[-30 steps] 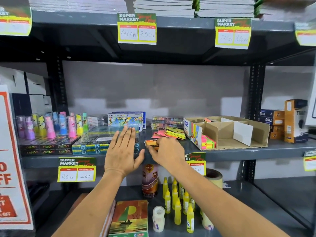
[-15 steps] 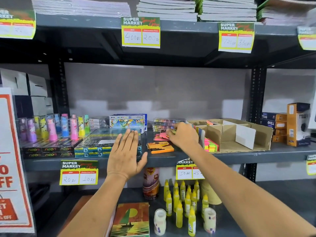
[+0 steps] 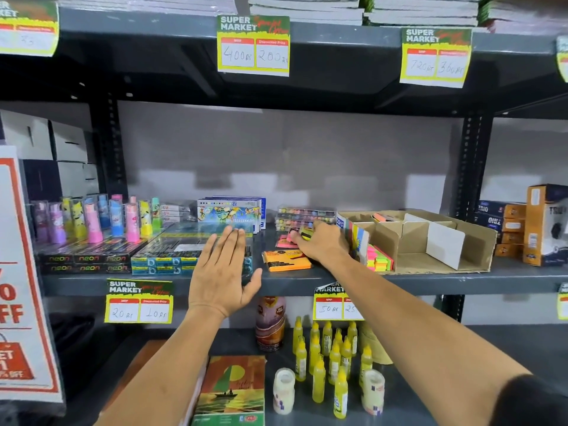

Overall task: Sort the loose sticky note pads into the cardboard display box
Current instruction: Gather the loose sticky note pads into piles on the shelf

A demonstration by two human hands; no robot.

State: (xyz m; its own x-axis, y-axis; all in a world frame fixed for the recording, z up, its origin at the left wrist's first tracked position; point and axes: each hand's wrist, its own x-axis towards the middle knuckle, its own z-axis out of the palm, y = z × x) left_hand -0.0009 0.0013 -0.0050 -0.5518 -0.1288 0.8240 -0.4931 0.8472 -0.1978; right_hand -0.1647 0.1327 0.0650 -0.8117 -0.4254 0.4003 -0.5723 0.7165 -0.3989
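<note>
The cardboard display box (image 3: 473, 241) stands on the middle shelf at the right, with dividers and neon sticky note pads (image 3: 379, 258) stacked in its front-left compartment. An orange pad (image 3: 285, 261) lies loose on the shelf left of the box. Behind it sits a small pile of pink and yellow pads (image 3: 284, 241). My right hand (image 3: 322, 241) rests on that pile, fingers curled around a yellow pad. My left hand (image 3: 222, 269) hovers flat and empty, fingers together, in front of the pen packs.
Blue pen packs (image 3: 172, 256), black neon boxes (image 3: 83, 262) and colourful tubes (image 3: 101, 219) fill the shelf's left. Crayon boxes (image 3: 233, 213) stand behind. Orange and blue boxes (image 3: 522, 229) sit right of the display box. Yellow glue bottles (image 3: 325, 358) crowd the lower shelf.
My right hand left the orange pad on the shelf's front, then reached back to the pink and yellow pile. The left hand stayed about where it was.
</note>
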